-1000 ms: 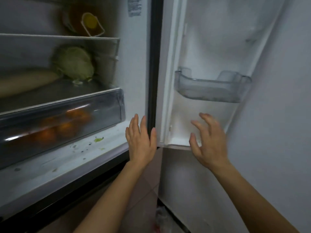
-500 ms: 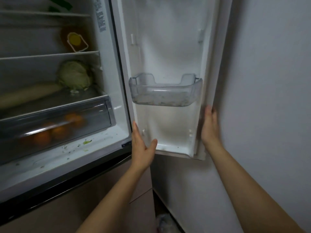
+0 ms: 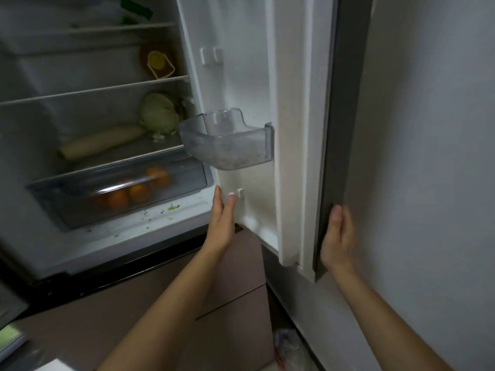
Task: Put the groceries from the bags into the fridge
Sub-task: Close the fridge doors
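At the lower left corner a green-and-white object (image 3: 9,334) is cut off by the frame and too blurred to name. The fridge (image 3: 88,236) stands open, its inside dim. In the clear crisper drawer (image 3: 67,199) several oranges (image 3: 117,200) show only as hazy shapes through the plastic. On the shelf above it lie a long pale radish (image 3: 101,143) and, touching its right end, a cabbage (image 3: 159,115). One shelf higher is a brownish container with a yellow lid (image 3: 158,62), hard to make out. A green packet (image 3: 136,12) at the top is cut off.

The left hand (image 3: 222,218) holds nothing, its fingers straight and released, just at the inner lower edge of the door (image 3: 294,103), below the clear door bin (image 3: 230,143). Low between the arms, a crumpled plastic bag (image 3: 290,349) lies in shadow, its contents unreadable.

The right hand (image 3: 338,236) rests with loosely bent fingers against the door's grey outer face near its lower corner, beside the wall (image 3: 428,156).
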Motion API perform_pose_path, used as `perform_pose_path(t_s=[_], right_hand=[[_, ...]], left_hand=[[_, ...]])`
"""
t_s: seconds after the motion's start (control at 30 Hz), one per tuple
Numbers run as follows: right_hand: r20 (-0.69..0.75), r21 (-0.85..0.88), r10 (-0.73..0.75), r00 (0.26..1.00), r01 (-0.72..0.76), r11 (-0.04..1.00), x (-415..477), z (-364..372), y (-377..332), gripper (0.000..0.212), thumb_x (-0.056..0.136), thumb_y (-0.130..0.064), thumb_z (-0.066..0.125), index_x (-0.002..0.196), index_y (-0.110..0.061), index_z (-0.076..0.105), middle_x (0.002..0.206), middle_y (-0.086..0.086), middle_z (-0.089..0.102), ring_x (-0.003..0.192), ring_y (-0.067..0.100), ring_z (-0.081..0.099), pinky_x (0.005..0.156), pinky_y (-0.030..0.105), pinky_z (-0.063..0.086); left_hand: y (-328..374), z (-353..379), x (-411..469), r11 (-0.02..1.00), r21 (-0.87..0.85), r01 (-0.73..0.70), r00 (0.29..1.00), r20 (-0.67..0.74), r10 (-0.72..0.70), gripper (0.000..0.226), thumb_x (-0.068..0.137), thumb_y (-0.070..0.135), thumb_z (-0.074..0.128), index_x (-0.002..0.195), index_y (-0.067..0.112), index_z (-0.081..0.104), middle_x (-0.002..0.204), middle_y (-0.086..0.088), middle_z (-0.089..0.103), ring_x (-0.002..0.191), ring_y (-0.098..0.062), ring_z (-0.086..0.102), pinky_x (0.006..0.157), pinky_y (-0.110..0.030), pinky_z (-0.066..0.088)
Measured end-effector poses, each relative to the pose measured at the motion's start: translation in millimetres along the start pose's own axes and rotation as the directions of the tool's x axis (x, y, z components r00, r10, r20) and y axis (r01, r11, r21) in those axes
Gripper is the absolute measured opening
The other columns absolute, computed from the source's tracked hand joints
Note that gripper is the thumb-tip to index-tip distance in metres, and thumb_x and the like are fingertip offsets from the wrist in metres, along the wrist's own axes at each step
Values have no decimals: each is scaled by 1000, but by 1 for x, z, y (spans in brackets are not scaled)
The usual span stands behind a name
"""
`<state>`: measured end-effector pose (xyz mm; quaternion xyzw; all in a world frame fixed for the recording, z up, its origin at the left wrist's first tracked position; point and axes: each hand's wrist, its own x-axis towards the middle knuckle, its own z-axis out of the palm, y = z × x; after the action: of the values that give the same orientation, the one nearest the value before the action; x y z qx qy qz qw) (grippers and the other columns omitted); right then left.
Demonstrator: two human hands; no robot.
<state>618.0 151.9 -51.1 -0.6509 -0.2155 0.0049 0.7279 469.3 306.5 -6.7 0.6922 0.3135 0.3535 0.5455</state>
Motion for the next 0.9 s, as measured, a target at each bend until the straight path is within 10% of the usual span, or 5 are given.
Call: perform_pose_path(t_s=[0.13, 0.37, 0.53, 0.73, 0.9], right_hand=[[35, -40, -247, 968, 248, 968, -46, 21, -2, 68, 90, -80, 30, 93, -18, 58, 90, 3, 58, 82, 6, 50, 78, 25, 41], [444, -216, -328, 834, 455, 864, -109, 75, -8, 86, 88, -83, 25, 156, -32, 22, 157, -2, 30, 131, 8, 41, 100, 32, 41], [661, -316, -320, 678, 639, 701, -123, 121, -18, 88, 84, -87, 19, 153, -47, -19, 165, -14, -19, 155, 21, 0, 118, 50, 26], [777, -347, -271, 568, 745, 570, -117, 162, -17, 75, 92, -76, 19, 152, -50, -19, 162, -12, -31, 154, 21, -8, 121, 52, 22], [817, -360, -273, 507, 819, 446, -108, 193, -4, 79, 101, -36, 48, 159, -36, -5, 162, -3, -32, 153, 19, -19, 121, 51, 24]], left_hand=[[-7, -28, -25, 997, 79, -23, 1000, 1, 23, 56, 105, 45, 31, 156, 23, 25, 159, 10, 27, 144, -3, 23, 112, -18, 17], [-2, -99, -59, 997, -11, -74, 997, -22, 74, 68, 93, 70, 31, 143, 26, 47, 141, 7, 54, 131, -3, 48, 114, -38, 38], [-6, -151, -47, 993, -119, -2, 993, -120, -13, 91, 72, 92, 40, 145, 39, 43, 150, 11, 46, 139, -10, 40, 118, -47, 30], [15, -179, -33, 992, -128, -25, 988, -155, 5, 50, 103, 51, 35, 145, 27, 44, 135, 17, 48, 126, -2, 42, 106, -28, 32], [11, -190, -18, 996, -23, -89, 970, -230, 82, 67, 96, 58, 47, 153, 29, 29, 130, 28, 48, 130, -1, 38, 109, -29, 34]])
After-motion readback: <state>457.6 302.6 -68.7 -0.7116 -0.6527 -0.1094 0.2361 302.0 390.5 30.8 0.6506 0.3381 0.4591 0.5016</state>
